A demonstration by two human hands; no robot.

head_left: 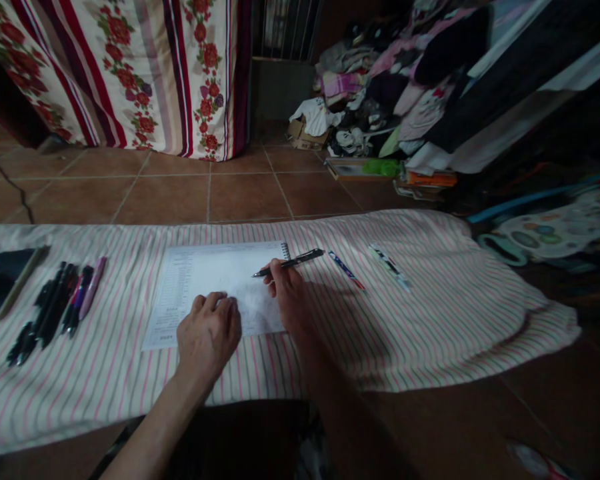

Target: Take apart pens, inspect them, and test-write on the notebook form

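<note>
Left hand [209, 328] down on the near edge of the pad [220, 263], back upward, fingers bent; nothing shows in its grip, though what the palm does underneath I can't tell. Just beyond it, to the right, the right hand [286, 287] has a black pen [300, 260] pinched between thumb and fingers, tip aimed left over the white page, the other end sticking out past the pad's right edge. Is the tip touching paper? Can't tell from here. The pad lies flat on the striped cloth [430, 320], printed lines down its left side, a spiral binding showing at the far right corner. Out left, a cluster of dark pens [47, 313], a pink pen [93, 288] along its right side, and a phone [3, 283] lying at the left edge of view. Over to the right, well within the cloth, two slim patterned pens: the red-and-blue one [346, 270] closer in, the pale one [390, 268] farther out. Past the cloth, brown floor tiles [175, 193], then a flowered curtain [150, 80] at left and a heap of clothes [395, 80] at right.
</note>
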